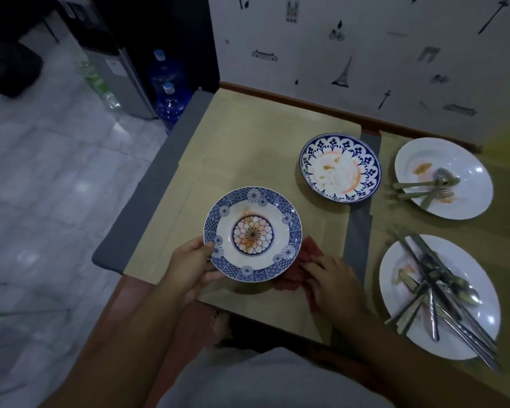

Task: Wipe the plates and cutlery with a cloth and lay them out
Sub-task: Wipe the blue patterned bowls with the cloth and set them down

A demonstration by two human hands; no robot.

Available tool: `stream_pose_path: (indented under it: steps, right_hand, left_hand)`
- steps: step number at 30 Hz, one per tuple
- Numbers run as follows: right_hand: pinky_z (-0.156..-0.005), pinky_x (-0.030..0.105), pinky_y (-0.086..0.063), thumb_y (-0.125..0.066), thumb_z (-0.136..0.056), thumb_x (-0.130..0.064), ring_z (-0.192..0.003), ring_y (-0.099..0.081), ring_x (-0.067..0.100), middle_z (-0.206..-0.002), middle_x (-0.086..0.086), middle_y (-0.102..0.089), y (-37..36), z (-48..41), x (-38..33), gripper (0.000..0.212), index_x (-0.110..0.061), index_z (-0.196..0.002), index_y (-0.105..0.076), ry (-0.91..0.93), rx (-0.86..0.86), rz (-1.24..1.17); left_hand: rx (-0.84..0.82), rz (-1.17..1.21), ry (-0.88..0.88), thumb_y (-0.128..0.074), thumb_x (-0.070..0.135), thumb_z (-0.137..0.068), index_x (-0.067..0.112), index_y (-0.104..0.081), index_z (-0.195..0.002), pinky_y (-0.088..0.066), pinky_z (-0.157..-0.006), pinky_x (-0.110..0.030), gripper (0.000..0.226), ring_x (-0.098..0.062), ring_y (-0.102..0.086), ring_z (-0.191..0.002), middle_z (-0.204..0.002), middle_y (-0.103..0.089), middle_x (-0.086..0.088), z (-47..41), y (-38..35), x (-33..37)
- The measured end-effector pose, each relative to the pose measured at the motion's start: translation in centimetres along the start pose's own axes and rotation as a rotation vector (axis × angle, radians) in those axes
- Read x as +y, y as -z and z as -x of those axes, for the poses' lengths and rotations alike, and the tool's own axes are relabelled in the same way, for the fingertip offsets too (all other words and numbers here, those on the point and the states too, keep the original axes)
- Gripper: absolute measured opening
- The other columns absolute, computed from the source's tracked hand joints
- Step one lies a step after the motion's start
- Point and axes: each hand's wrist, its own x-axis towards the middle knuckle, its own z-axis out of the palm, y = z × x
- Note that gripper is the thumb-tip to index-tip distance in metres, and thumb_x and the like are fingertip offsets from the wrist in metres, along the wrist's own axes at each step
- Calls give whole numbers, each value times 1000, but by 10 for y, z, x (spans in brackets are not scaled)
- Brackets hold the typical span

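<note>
Over the desk's (277,94) near placemat (242,148), gripping the stained floral plate (252,234) by its left rim in the left hand (189,266), raised for wiping; clutching the red cloth (289,279) just beside it in the right hand (333,278). Beyond, leaving the blue-rimmed plate (340,167) and white plates (468,207) under dirty cutlery (433,290) waiting.

Blue-and-white china on tan mats (242,136)

A blue lattice-and-rosette rim and an orange-and-blue flower medallion are shown on the centre plate (252,234). Dark blue floral scallops are borne by the upper plate (340,167). Plain white is seen on the right plate (465,207) and the lower-right plate (480,278), and red on the cloth (287,279).
</note>
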Motion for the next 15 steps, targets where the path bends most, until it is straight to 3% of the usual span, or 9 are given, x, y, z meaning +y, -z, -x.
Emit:
stream_pose_path:
  steps: [4, 7, 9, 12, 15]
  right_hand:
    - [-70, 38, -49, -63, -81, -4, -87, -58, 27, -99, 2, -68, 9, -6, 19, 31, -21, -105, -72, -8, 26, -155]
    - [-80, 31, -46, -64, -82, -1, -92, -62, 28, -98, 5, -68, 25, -12, 28, 31, -19, -107, -72, -357, 180, -401]
    - [-78, 31, -47, -63, -89, -12, -93, -61, 26, -97, 5, -66, 46, -21, 27, 29, -21, -116, -69, -516, 291, -501]
    - [-76, 34, -52, -63, -91, -20, -90, -61, 15, -99, -5, -62, 80, -40, 4, 33, -28, -123, -64, -316, 329, -526]
    - [-88, 30, -50, -64, -91, -23, -102, -56, 10, -112, -9, -58, 95, -61, -37, 36, -27, -126, -63, -92, 196, -507]
  left_hand:
    - [3, 35, -19, -51, 11, -103, 9, -68, -111, -62, -57, -36, 19, -26, -76, -73, -95, -78, -14, 7, -10, 0]
    - [17, 36, -44, -52, 10, -103, 9, -69, -109, -63, -59, -37, 19, -27, -75, -73, -95, -78, -15, 9, -16, 0]
    - [29, 29, -56, -52, 10, -103, 8, -70, -108, -63, -60, -38, 19, -29, -75, -74, -95, -78, -16, 9, -18, 0]
    - [34, 18, -61, -52, 9, -102, 7, -70, -106, -63, -60, -39, 19, -29, -75, -74, -93, -78, -16, 10, -22, 0]
    - [21, 6, -67, -51, 8, -102, 8, -71, -105, -63, -61, -39, 20, -29, -76, -75, -92, -79, -14, 12, -28, -1]
